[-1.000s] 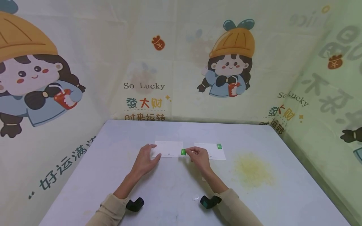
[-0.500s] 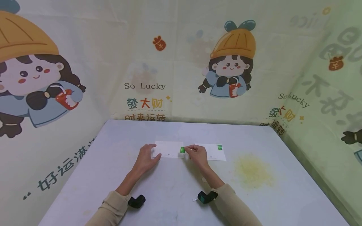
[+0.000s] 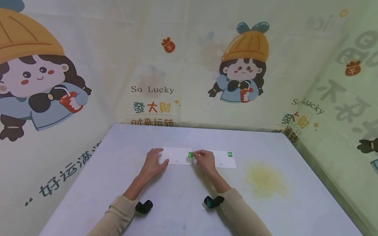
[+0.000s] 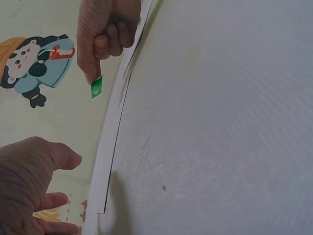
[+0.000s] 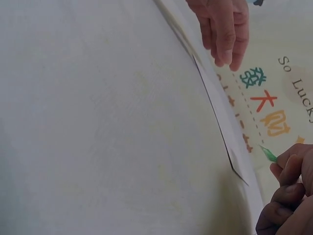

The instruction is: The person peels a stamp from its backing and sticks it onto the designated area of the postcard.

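Observation:
A white envelope (image 3: 177, 155) lies on the table, its left end between the spread thumb and fingers of my left hand (image 3: 152, 163). My right hand (image 3: 206, 162) pinches a small green stamp (image 3: 190, 155) between thumb and fingertips, over that envelope's right end. In the left wrist view the stamp (image 4: 96, 87) hangs from the fingertips, apart from my left hand (image 4: 29, 186). The right wrist view shows the pinched stamp (image 5: 268, 152) nearly edge-on. Partly hidden behind my right hand, a second envelope (image 3: 224, 161) bears a green stamp (image 3: 230, 154) at its upper right corner.
Both sleeves carry a black wrist camera, the left one (image 3: 144, 207) and the right one (image 3: 213, 202) close over the white table (image 3: 177, 216). A yellow stain (image 3: 264, 178) marks the tabletop at right. A printed cloth backdrop (image 3: 189, 65) rises behind the far edge.
My right hand has shifted slightly away from me and left, bringing the pinched stamp from the envelope's lower right toward its upper right corner. The left hand has barely moved.

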{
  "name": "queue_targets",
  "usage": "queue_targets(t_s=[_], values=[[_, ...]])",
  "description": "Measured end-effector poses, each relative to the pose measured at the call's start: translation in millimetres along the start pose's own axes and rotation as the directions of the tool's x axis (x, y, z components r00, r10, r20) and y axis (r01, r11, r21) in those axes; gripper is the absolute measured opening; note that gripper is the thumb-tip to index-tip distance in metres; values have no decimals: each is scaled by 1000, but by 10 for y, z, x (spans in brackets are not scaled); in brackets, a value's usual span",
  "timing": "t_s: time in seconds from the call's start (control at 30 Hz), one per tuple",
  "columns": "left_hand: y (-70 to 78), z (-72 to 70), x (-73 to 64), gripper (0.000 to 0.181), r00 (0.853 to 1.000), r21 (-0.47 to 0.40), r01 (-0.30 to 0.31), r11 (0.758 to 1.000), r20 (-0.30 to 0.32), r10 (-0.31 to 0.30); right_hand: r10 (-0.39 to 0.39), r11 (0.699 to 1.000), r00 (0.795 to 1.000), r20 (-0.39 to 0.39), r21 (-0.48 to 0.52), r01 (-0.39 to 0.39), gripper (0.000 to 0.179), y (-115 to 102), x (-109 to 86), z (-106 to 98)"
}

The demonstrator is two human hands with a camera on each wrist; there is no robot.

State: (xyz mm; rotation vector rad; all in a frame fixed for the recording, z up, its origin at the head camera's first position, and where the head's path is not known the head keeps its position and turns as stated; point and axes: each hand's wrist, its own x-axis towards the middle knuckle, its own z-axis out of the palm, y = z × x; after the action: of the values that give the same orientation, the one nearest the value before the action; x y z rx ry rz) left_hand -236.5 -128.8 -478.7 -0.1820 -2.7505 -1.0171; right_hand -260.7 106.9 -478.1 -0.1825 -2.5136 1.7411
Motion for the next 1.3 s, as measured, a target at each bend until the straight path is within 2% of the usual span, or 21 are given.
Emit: queue_targets(t_s=[0.27, 0.73, 0.9, 1.3], values=[[2, -15, 12, 56, 1000, -8, -25, 1000, 3, 25, 1, 1000, 1000, -3, -20, -1, 20, 44, 83, 36], [-33, 8, 35, 59, 999, 52, 9, 999, 35, -11, -13, 1000, 1000, 7, -28, 14, 20, 35, 162, 67], [-45, 9, 32, 59, 1000, 52, 13, 999, 28, -14, -33, 998, 999, -2, -54, 32, 18, 44, 189, 96], [-56, 24, 53, 61, 993, 66, 91, 994, 71, -95, -23, 992, 1000, -19, -121, 21, 18, 42, 267, 156]])
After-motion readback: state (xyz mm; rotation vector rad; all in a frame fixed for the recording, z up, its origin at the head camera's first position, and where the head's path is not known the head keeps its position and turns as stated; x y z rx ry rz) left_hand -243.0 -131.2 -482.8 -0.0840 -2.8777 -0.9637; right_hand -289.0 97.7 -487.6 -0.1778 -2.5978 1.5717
